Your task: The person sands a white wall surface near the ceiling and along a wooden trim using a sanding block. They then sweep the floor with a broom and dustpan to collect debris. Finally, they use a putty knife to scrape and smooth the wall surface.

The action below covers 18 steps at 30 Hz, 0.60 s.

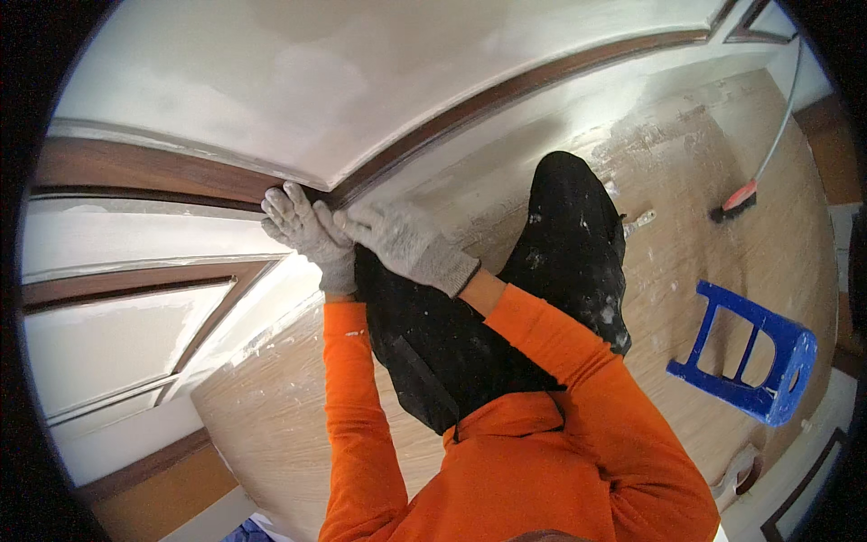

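My left hand (pixel 298 227), in a dusty grey knit glove, is raised with its fingers apart at the corner of the dark brown wood moulding (pixel 169 169). Its fingertips overlap the moulding's lower edge. Just right of it, my right hand (pixel 406 244) in a matching glove reaches to the same corner, its fingertips close to my left palm. Whether anything thin lies under the right fingers is hidden. Above the corner rises a white panel (pixel 318 88) with patchy, smeared filler. My bent legs in black, white-spotted trousers (pixel 569 237) are below the hands.
On the wood-patterned floor (pixel 664 271) at right are a blue plastic stool (pixel 772 379) tipped over, a red brush (pixel 738 198) with a long thin handle, and a scraper (pixel 640 222) beside my knee. A roll of tape (pixel 738 471) lies at lower right.
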Tool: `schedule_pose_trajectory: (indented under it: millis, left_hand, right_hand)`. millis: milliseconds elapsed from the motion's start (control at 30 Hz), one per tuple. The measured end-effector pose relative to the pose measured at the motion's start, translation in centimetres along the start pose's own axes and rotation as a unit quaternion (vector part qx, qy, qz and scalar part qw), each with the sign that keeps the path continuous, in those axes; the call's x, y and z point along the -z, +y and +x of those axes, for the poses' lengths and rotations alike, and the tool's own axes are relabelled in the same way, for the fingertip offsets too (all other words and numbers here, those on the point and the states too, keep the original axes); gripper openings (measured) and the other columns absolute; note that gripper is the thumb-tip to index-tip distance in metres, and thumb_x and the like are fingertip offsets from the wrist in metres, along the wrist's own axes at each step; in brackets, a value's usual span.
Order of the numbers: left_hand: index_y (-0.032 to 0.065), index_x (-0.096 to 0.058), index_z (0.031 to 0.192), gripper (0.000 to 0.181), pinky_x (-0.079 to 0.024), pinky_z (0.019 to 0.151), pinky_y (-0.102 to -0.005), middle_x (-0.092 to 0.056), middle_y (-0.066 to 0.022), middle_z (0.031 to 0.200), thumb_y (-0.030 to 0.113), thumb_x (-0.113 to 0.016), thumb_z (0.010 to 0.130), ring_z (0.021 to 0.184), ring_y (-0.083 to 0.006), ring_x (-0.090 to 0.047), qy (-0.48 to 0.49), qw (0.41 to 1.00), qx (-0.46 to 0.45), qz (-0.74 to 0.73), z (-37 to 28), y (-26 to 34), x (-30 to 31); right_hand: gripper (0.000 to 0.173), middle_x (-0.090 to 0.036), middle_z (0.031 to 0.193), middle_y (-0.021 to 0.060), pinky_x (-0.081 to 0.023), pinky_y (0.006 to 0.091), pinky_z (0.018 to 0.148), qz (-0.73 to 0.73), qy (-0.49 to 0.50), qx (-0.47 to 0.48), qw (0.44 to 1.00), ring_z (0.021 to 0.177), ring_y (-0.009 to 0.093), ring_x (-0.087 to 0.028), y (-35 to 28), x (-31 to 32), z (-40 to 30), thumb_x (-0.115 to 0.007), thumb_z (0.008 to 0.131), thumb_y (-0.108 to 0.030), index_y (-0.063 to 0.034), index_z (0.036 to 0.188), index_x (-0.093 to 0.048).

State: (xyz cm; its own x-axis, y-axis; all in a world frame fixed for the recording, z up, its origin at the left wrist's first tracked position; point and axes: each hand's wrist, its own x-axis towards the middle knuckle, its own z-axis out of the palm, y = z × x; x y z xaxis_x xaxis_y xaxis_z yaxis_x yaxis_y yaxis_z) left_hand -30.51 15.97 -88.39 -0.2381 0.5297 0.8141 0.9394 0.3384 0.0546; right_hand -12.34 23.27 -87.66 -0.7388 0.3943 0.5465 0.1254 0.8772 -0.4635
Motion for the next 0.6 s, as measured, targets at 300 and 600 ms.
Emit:
schedule_pose_trajectory:
  millis: [300,600]
  left_hand:
    - [0.0051,-0.038,0.159,0.056,-0.006,0.125,-0.0589,-0.025,-0.0254,0.168,0.025,-0.044,0.107,0.156,-0.0422,-0.02,-0.087,0.996,-0.008,-0.006,0.3,0.4,3.8]
    - [0.0035,-0.039,0.157,0.057,-0.011,0.125,-0.0608,-0.028,-0.0288,0.165,0.022,-0.049,0.104,0.155,-0.0448,-0.023,-0.108,0.993,-0.002,0.057,0.0,-0.4,3.5]
  right_hand:
    - [0.041,-0.063,0.117,0.0114,-0.053,0.0373,0.091,-0.129,0.357,-0.231,0.896,0.101,0.027,-0.061,13.2,14.8,-0.6,-0.06,0.099,-0.01,-0.0098,0.14,-0.064]
    - [0.044,-0.064,0.116,0.0075,-0.052,0.0403,0.094,-0.227,0.134,-0.012,0.965,0.107,0.029,-0.062,8.8,7.8,0.1,-0.061,0.091,-0.012,-0.0136,0.135,-0.066]
